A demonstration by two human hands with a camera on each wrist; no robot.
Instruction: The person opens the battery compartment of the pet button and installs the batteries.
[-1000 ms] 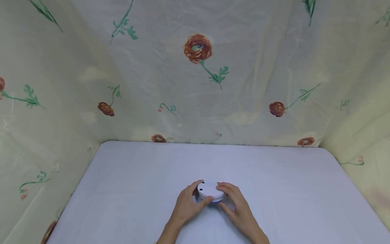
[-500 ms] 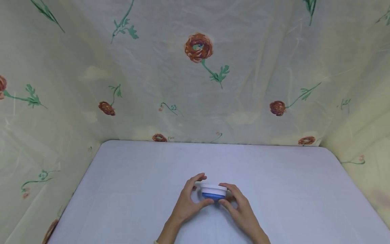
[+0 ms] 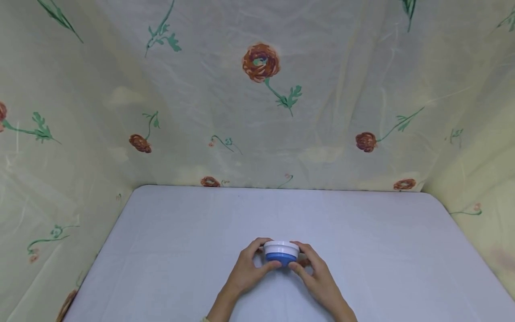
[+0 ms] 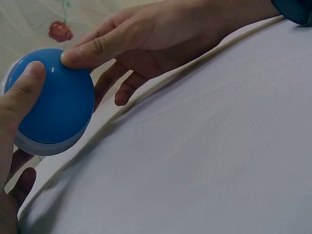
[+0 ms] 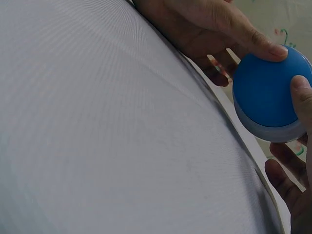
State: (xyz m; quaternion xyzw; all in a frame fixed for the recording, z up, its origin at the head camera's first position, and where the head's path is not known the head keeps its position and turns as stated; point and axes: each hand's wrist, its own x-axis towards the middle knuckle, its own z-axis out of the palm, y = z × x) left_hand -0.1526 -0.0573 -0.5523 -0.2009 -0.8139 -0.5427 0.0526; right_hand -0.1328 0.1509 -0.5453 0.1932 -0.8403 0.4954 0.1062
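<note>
A round, puck-shaped thing (image 3: 281, 248), white on one half and blue on the other, is held between both hands over the white table. It is tilted so that its smooth blue dome (image 4: 61, 100) faces the person. My left hand (image 3: 249, 267) grips its left side, fingers at the white rim and thumb on the blue. The right hand (image 3: 317, 273) grips the other side the same way, its thumb (image 5: 300, 90) pressing the blue dome near the left thumb. The white face is turned away and hidden.
The white-covered table (image 3: 193, 232) has rounded far corners. Pale cloth with printed flowers (image 3: 260, 62) hangs behind it and along both sides. A brown object (image 3: 65, 305) shows at the table's left edge.
The white face with black dots pointed up before; the thing has tipped, bringing its blue side toward the person. The left fingers lifted off and now lie at its rim again.
</note>
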